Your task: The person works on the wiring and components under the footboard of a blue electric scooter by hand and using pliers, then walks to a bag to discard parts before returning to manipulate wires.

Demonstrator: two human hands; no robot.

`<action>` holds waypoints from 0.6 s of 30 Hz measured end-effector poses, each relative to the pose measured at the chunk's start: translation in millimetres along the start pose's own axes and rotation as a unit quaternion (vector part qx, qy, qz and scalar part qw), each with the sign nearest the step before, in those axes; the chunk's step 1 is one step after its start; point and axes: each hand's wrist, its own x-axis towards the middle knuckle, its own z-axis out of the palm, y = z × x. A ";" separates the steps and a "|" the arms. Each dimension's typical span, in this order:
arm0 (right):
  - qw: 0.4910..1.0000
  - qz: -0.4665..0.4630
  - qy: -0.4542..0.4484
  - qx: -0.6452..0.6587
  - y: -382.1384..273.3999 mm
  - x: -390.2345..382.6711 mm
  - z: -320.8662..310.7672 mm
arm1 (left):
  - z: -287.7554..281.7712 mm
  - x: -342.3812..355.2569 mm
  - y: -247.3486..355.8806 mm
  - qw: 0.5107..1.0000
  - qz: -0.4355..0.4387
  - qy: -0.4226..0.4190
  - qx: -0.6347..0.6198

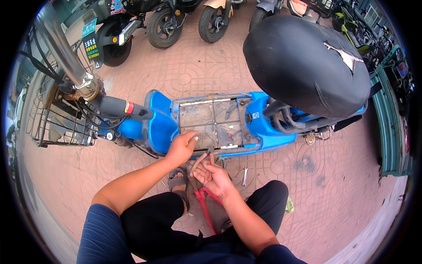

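Observation:
A blue electric scooter (272,143) stands crosswise before me, its floor compartment (198,115) uncovered and showing dirty boards and loose wires. My left hand (181,148) is at the compartment's near edge, fingers curled; what they grip is hidden. My right hand (214,178), palm turned up, is closed around red-handled pliers (200,162), whose jaws point at the scooter's near side rail. Beneath this hand, a larger red-handled tool (203,204) lies on the paving between my feet, its head partly covered.
A wrench (245,176) lies on the paving right of my right hand. The torn black seat (307,66) overhangs the scooter's right end; a wire basket (57,119) is at its left. Parked scooters (165,28) line the far side, and a green metal structure (390,127) stands at right.

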 end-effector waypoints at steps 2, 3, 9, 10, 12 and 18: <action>0.998 -0.045 -0.002 0.052 14.1 18.7 -8.4 | -3.9 -0.9 2.7 1.000 0.005 0.004 0.018; 0.995 -0.065 -0.004 0.078 20.4 25.3 -7.5 | -6.3 -0.9 4.9 1.000 0.006 0.007 0.029; 0.987 -0.141 0.006 0.080 44.2 36.5 -1.7 | -12.3 3.9 13.0 0.998 0.031 -0.002 0.052; 0.986 -0.147 0.013 0.079 45.3 35.0 -0.1 | -12.1 5.6 13.8 0.999 0.022 -0.002 0.047; 0.984 -0.159 0.027 0.076 46.3 31.9 1.5 | -11.2 8.7 16.4 0.999 0.004 -0.001 0.038; 0.980 -0.158 -0.006 0.124 40.6 45.9 7.3 | -1.8 35.4 15.3 0.997 -0.022 -0.023 0.069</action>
